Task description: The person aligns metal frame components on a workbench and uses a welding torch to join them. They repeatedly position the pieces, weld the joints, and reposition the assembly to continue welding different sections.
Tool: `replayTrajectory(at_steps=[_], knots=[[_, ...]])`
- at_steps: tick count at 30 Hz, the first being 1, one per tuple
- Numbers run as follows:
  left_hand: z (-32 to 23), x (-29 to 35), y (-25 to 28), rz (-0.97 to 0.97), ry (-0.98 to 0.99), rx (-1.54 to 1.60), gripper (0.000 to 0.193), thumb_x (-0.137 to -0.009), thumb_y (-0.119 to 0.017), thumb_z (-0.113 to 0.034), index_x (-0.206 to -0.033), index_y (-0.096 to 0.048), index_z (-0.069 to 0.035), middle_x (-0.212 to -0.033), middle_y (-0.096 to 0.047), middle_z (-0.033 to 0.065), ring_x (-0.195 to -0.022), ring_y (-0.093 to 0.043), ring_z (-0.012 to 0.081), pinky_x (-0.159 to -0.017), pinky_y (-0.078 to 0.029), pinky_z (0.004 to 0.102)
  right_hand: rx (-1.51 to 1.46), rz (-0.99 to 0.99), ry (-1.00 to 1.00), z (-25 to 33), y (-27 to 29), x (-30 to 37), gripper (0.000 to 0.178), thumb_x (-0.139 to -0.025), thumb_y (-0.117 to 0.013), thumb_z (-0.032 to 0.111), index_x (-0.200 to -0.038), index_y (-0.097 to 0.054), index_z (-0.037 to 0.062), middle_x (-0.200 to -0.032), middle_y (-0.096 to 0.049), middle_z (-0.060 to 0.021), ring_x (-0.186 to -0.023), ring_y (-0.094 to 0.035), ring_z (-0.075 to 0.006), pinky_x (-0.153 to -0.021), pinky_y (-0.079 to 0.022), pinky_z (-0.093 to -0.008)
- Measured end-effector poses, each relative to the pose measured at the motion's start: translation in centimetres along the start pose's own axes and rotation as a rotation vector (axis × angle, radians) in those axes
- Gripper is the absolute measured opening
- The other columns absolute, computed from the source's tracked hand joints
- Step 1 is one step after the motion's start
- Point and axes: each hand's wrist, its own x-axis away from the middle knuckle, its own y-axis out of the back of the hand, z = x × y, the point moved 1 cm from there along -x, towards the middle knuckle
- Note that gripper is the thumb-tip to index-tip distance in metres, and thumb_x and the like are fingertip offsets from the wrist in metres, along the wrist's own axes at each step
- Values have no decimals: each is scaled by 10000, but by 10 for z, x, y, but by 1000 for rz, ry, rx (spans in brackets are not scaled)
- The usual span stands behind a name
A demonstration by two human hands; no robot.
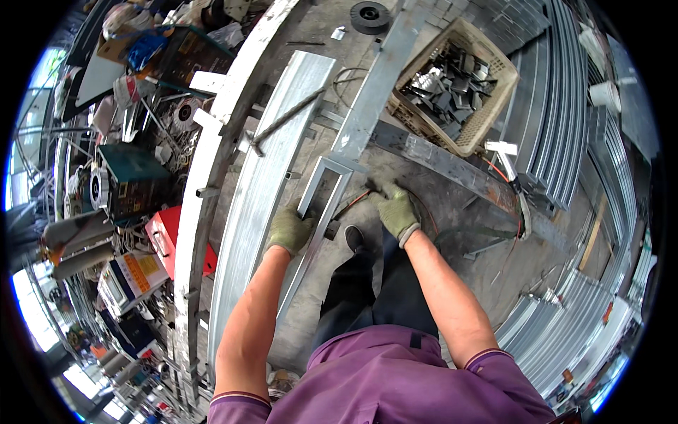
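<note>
My left hand (289, 230), in a green work glove, is closed at the end of the short leg of a bent metal frame (311, 188). The frame's longer leg slants down past my wrist, and its top corner rests by a flat steel bar (374, 88). My right hand (397, 210), gloved the same way, hovers over the floor to the right of the frame. Its fingers reach forward, slightly apart and blurred, and I see nothing held in them. A thin orange-and-black cable (353, 202) runs close to its thumb.
Left of the frame lies a wide galvanized channel (272, 148) with a metal rod (289, 120) across it. A plastic crate (505, 85) of metal offcuts stands ahead right. Stacked steel profiles (558, 106) line the right; a red box (176, 240) sits left of a white beam (194, 205).
</note>
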Motion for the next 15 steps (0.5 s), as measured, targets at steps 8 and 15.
replayTrajectory(at_steps=[8, 15], knots=[[28, -17, -17, 17, -30, 88, 393, -963, -770, -340, -1253, -753, -76, -966, -796, 208, -910, -770, 387, -825, -598, 486, -65, 21, -155, -51, -14, 40, 449, -983, -725, 93, -1414, -680, -25, -1241, -790, -136, -1116, -736, -169, -984, -574, -304], [2, -5, -6, 9, 16, -55, 398, -971, -716, -343, -1272, -735, -83, -1054, -782, 255, -1029, -742, 453, -929, -576, 519, 75, 34, 41, -20, -1, 16, 454, -990, -734, 116, -1424, -679, -4, -1207, -799, -137, -1061, -744, -167, -931, -584, -317]])
